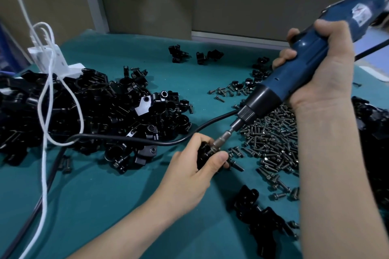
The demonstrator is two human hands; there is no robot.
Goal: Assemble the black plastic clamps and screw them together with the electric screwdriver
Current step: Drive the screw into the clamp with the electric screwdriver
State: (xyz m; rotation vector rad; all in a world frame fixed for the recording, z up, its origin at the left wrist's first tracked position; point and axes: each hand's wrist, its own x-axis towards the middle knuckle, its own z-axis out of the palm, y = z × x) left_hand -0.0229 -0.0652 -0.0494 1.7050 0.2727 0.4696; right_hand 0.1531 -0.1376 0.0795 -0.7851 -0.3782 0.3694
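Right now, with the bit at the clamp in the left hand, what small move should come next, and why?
Probably push the electric screwdriver along its slanted axis and run it. The right hand grips the tool, its bit meets the black clamp, and the left hand pinches that clamp, so driving looks due.

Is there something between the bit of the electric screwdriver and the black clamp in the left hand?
Nothing visible stands between them. The bit of the electric screwdriver, gripped by the right hand, meets the black clamp that the left hand holds. The left fingers lie beside the tip, and the black cable passes behind them.
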